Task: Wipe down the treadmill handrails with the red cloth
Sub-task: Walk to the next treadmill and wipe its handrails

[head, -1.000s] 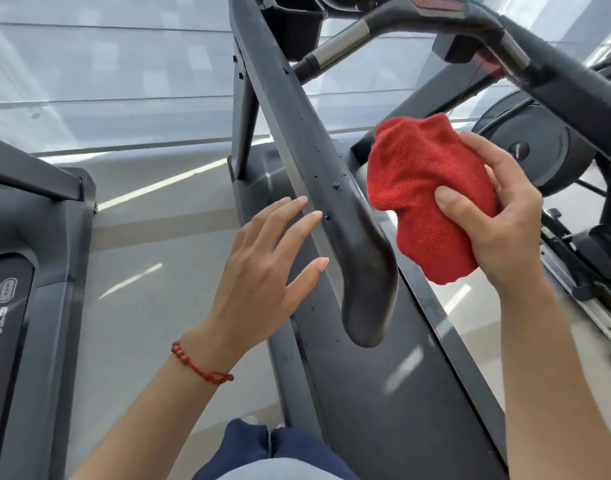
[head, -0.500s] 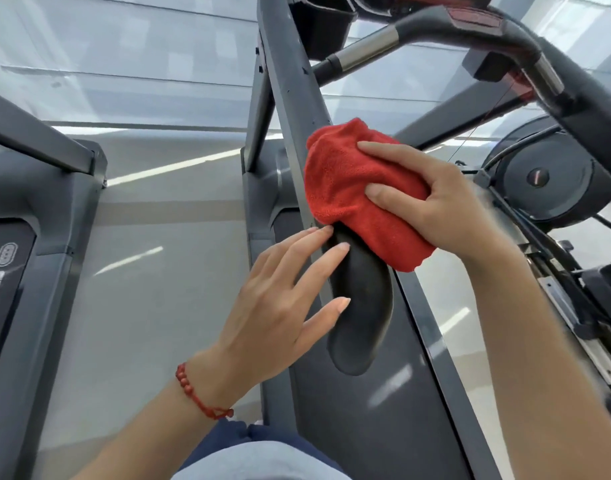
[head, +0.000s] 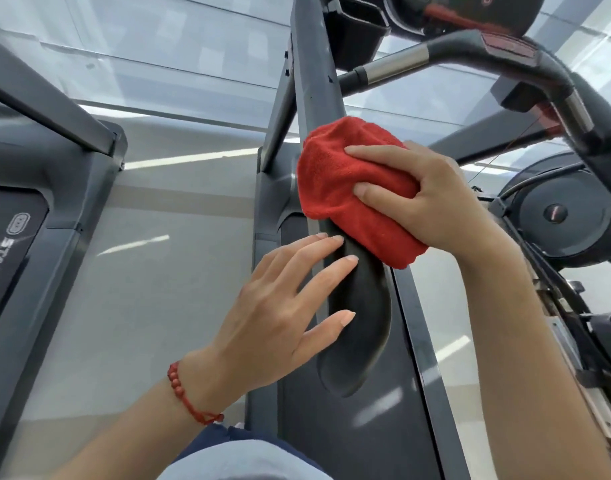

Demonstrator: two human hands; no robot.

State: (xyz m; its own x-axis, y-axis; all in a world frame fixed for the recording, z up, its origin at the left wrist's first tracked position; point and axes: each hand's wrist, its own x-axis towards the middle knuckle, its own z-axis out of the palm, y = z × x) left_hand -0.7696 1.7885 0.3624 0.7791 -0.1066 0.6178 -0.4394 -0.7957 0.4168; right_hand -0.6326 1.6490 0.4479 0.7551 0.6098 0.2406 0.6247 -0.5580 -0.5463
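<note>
The treadmill's dark left handrail (head: 359, 327) runs from the console down to a rounded end near me. A red cloth (head: 345, 188) is wrapped over the rail partway along it, and my right hand (head: 425, 195) presses it there with fingers spread on top. My left hand (head: 283, 313) is flat, fingers apart, with its fingertips touching the left side of the rail just below the cloth. It holds nothing and wears a red bead bracelet at the wrist. The right handrail (head: 553, 81) crosses the upper right.
The treadmill belt (head: 359, 431) lies below the rail. A second treadmill (head: 33, 216) stands at the left across a strip of grey floor. The console (head: 446, 12) and a cup holder (head: 356, 32) are above. Another machine's black wheel housing (head: 560, 216) is at the right.
My right hand brought the cloth from the rail's right side onto the rail and now presses it there. My left hand moved in until its fingertips touch the rail.
</note>
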